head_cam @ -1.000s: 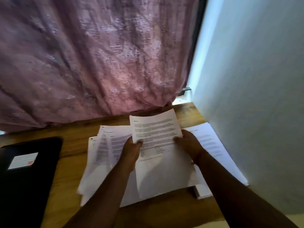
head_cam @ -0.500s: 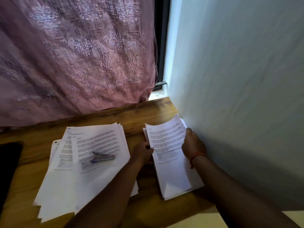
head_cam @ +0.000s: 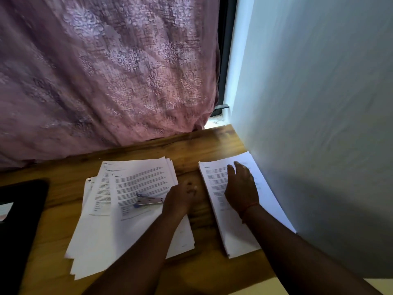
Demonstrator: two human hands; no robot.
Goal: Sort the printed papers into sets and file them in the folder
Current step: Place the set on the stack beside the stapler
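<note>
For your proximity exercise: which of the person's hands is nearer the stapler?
Left. The left hand sits just right of the stapler, nearly touching it; the right hand rests on the right paper stack.

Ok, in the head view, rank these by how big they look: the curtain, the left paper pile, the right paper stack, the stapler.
1. Curtain, by far the largest.
2. Left paper pile, spread loosely.
3. Right paper stack, narrower, partly under the right hand.
4. Stapler, smallest, lying on the left pile.
</note>
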